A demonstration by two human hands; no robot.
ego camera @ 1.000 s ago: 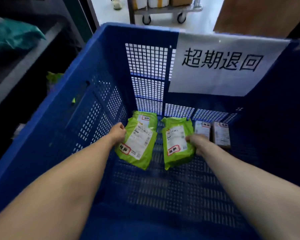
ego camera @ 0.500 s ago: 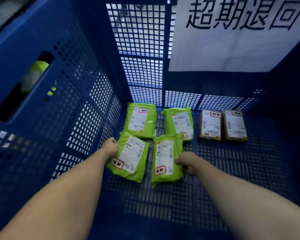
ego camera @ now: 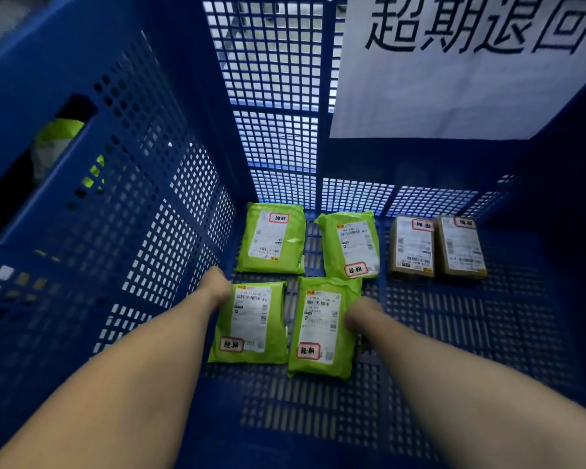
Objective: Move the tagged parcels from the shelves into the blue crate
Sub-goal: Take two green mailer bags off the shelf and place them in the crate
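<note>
I look down into the blue crate [ego camera: 132,214]. My left hand [ego camera: 219,286] grips the upper left edge of a green tagged parcel [ego camera: 247,323] that lies flat on the crate floor. Beside it lies a second green tagged parcel [ego camera: 318,330], with my right hand [ego camera: 359,316] holding its right edge. The fingers of both hands are mostly hidden by the parcels. Behind these lie two more green parcels [ego camera: 271,238] [ego camera: 349,245] and two small brown boxes [ego camera: 411,247] [ego camera: 460,247], all with red-bordered tags.
A white paper sign [ego camera: 454,79] with large black characters hangs on the crate's far wall. Through the handle slot in the left wall a green bag [ego camera: 58,137] shows outside. Bare perforated floor lies in front and to the right of the parcels.
Both hands have lowered the two green parcels from mid-air onto the crate floor, in front of the earlier pair. My view has dropped deeper into the crate.
</note>
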